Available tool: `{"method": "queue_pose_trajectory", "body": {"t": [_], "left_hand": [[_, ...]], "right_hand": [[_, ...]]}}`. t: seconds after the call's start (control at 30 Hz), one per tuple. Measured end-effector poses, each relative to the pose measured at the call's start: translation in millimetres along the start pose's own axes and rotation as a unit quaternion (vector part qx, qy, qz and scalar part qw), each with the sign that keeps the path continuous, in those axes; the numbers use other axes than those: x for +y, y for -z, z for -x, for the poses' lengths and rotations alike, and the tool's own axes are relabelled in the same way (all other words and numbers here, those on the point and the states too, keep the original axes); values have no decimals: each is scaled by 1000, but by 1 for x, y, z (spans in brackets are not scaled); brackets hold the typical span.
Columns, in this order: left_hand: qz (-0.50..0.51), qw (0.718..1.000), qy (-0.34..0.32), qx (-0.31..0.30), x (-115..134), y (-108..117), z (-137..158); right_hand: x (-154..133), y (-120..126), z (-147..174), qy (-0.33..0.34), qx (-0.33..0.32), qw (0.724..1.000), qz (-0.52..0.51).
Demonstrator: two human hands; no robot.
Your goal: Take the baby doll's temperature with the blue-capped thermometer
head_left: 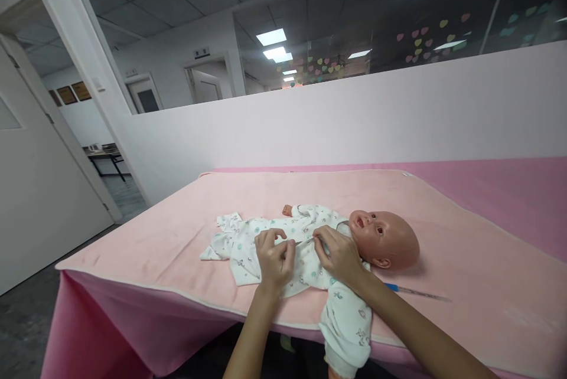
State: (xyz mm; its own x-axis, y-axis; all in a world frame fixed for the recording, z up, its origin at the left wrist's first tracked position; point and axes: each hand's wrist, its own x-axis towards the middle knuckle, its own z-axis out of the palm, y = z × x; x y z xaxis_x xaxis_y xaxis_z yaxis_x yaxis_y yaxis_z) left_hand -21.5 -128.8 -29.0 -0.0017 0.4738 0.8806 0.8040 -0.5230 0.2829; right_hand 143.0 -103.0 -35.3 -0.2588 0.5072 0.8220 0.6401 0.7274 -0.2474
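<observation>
Can't quite tell whether the left hand is pinching the doll's printed outfit, and the right hand hides a chunk of the chest. Feet are lost inside the trouser legs. The doll's near arm gets chopped off at the frame's near edge, same as both forearms. Detail on the thin blue-ended stick is too tiny to read. Far heart stickers look fuzzy, and the left door is cut off.
</observation>
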Motion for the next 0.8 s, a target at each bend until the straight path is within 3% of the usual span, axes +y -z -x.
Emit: {"method": "queue_pose_trajectory", "body": {"t": [0.17,0.27,0.33,0.4,0.47,0.53,0.8], "left_hand": [[-40,988,91,119,-14,9,3],[-55,983,92,146,-13,9,3],[-46,993,46,96,-7,5,3],[-29,999,-20,0,1,0,2],[-17,992,-75,-96,8,-6,1],[-15,983,-92,-155,11,-10,1],[-22,986,-49,-159,9,-12,0]], "right_hand": [[1,0,0,-11,0,1000,-3],[1,1,-1,-17,5,1000,-5],[0,1,-1,-17,6,1000,-3],[0,1,-1,-12,7,1000,1],[0,0,-1,-12,9,1000,7],[0,0,-1,-14,10,1000,11],[1,-1,-1,-14,15,1000,14]]}}
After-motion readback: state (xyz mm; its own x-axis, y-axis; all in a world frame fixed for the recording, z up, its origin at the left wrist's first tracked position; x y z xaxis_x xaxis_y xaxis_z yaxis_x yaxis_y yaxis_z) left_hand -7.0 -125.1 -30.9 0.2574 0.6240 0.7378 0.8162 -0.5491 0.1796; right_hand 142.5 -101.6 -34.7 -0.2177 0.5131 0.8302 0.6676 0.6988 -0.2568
